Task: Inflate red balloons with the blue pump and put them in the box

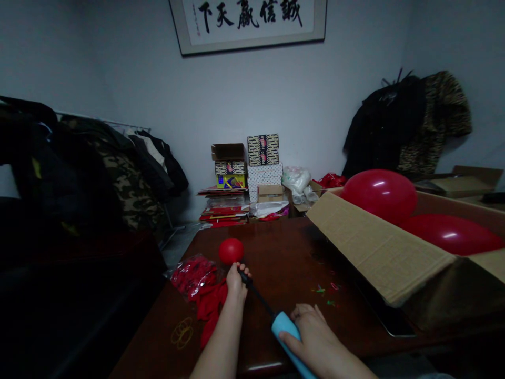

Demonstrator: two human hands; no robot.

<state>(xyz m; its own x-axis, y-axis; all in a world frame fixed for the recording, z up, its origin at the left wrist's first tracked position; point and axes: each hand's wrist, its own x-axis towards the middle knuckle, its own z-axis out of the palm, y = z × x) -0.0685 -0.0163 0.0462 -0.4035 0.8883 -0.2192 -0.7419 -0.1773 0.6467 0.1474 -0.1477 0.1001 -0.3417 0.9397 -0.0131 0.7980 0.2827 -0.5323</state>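
Where the small red balloon (231, 251) sits: over the worktop (276, 242), just beyond the left hand (237, 281), its neck end hidden by the fingers.

Left hand: curled tight around the black end piece (245, 278) of the hand pump (281, 321); I cannot tell whether it pinches the balloon's neck as well.

Right hand (317, 334): loosely wrapped over the pump's blue barrel, thumb across one side, fingers slightly spread on the other (from my remote seat I can't judge how hard it squeezes).

Pump's long axis: slanting from the near right up to the far left, with a thin black rod (262, 300) bare between barrel and end piece. This is the relation I judge to matter most: balloon, left hand, rod and barrel lie nearly in one line.

Nearer hand: the left, with the balloon straight ahead of it; the right is well apart, towards the pump's other end and closer to my camera.

Worktop's left side: a clear bag (193, 276) of red pieces, limp red material (209, 305) and yellow bands (182, 332).

Cardboard box (379, 252): on the right, holding two larger red balloons (379, 195).
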